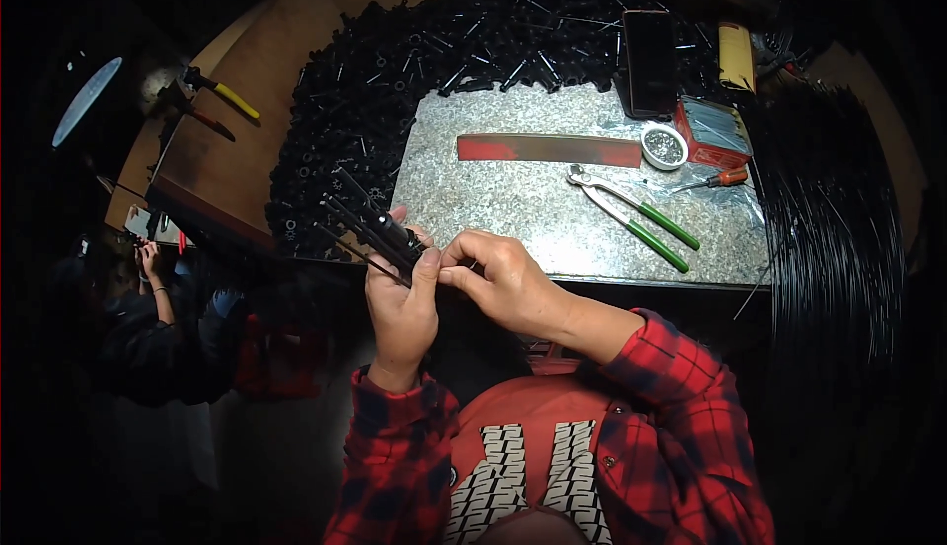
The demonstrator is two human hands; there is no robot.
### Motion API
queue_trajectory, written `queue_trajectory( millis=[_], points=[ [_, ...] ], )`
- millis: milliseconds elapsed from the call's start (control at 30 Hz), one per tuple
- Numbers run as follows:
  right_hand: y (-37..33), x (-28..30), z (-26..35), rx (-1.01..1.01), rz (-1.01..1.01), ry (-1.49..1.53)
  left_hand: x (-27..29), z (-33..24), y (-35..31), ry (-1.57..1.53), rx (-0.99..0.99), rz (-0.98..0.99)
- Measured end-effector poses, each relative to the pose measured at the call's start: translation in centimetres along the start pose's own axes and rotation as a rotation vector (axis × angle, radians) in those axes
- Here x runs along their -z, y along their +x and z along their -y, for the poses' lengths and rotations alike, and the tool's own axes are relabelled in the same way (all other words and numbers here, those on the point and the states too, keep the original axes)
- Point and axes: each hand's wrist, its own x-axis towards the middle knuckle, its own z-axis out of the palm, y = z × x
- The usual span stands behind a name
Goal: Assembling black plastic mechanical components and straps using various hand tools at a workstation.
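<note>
My left hand (402, 303) is closed around several slim black tubular parts (387, 233), which fan out toward the upper left. Against the near end of this bunch, my right hand (503, 274) pinches with thumb and forefinger beside the left thumb; whatever lies between those fingertips is too small to make out. Both hands hover at the near left edge of a speckled grey board (493, 215). To their right on the board lie end-cutting pincers (614, 208) with green handles. A worn red and brown flat strip (547, 150) lies farther back.
A large heap of black parts (395, 52) curves around the board's left and back. At right are a white cup (664, 147) of tiny metal pieces, a red box (712, 155), a screwdriver (725, 179), a phone (649, 62) and black wires (829, 210). Another person's hands (148, 259) show far left.
</note>
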Motion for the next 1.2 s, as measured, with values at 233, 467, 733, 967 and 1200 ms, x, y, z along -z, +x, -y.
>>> queue_trajectory(
  millis=[233,467,733,967,1200],
  points=[
    [-0.2,-0.1,-1.0,-0.127,0.017,0.079,0.4,0.8,0.1,0.151,-0.078,0.064],
    [-0.1,-0.1,-0.8,-0.148,0.025,0.088,0.2,0.9,-0.1,0.139,-0.036,0.008],
    [0.0,-0.4,-1.6,-0.163,0.026,0.064,0.0,0.7,-0.1,0.197,-0.068,-0.019],
    [0.3,0.0,-2.0,-0.395,0.123,0.27,0.3,1.2,-0.1,0.126,-0.06,-0.031],
    [0.6,0.4,-0.7,-0.476,0.164,0.295,0.2,0.8,-0.4,0.136,-0.087,-0.025]
  ],
)
